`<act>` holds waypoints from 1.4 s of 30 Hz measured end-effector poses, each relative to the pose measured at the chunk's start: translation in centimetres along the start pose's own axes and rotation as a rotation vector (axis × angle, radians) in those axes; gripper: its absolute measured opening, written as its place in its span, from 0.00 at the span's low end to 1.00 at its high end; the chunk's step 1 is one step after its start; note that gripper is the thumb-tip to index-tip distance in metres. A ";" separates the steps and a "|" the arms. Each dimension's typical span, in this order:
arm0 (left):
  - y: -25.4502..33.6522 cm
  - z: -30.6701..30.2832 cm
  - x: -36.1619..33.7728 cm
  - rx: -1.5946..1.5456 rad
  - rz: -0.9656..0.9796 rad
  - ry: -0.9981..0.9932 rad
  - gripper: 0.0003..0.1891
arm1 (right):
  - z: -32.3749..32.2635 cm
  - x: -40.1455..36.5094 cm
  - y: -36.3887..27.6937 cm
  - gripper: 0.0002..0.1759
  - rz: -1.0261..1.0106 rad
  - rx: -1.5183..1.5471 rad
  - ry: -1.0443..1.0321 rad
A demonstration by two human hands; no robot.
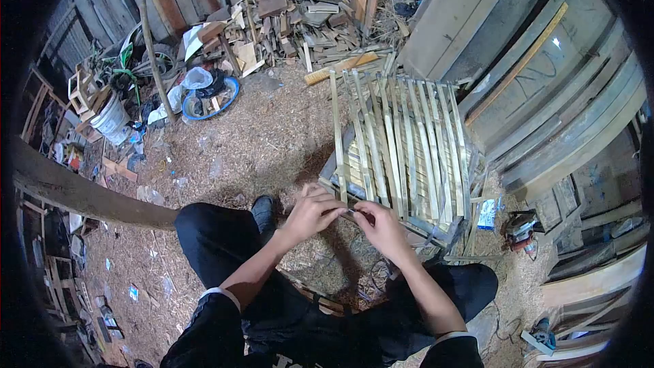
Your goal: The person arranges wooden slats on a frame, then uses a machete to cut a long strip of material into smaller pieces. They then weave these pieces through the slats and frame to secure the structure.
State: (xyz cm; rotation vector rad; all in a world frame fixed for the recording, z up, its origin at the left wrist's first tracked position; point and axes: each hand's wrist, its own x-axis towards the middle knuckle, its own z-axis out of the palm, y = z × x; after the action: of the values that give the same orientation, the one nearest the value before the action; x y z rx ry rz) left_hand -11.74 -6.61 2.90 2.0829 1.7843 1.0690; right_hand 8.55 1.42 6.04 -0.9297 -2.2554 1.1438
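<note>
We are pinching a piece (pixel 351 212) between left hand (pixel 310 215) and right hand (pixel 383 228), both grips narrow, steadying it against the slats (pixel 402 143).

Your left hand (pixel 310 215) and right hand (pixel 383 228): fingertips meeting, pinched on a small pale piece (pixel 349 212), too small to identify, at the near edge of the bamboo slat frame (pixel 402 143). Frame: long slats side by side over cross pieces, lying on sawdust-strewn ground (pixel 259 143). Beyond it, a scrap wood pile (pixel 306 20); to your left, a white bucket (pixel 109 119); to your right, leaning planks (pixel 545 95).
</note>
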 end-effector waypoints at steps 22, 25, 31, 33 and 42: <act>-1.6 1.4 -1.1 -0.083 -0.186 -0.083 0.20 | -0.3 1.5 2.6 0.12 -0.257 -0.537 -0.036; -1.5 1.4 -1.0 -0.046 -0.197 -0.076 0.18 | -0.2 2.1 3.2 0.14 -0.254 -0.545 -0.089; -1.4 1.1 -0.6 -0.004 -0.155 -0.071 0.17 | 0.0 2.2 3.3 0.19 -0.342 -0.686 -0.145; -1.4 1.0 -0.7 -0.011 -0.157 -0.072 0.17 | -0.3 2.2 3.2 0.19 -0.350 -0.678 -0.154; -1.3 1.0 -0.5 0.001 -0.125 -0.073 0.16 | 0.0 2.3 3.7 0.18 -0.380 -0.633 -0.118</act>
State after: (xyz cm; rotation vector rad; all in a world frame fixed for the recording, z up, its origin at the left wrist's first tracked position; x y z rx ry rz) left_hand -12.17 -6.48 1.21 1.9560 1.8524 0.9466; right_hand 8.40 4.71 3.15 -0.5992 -2.7949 0.3236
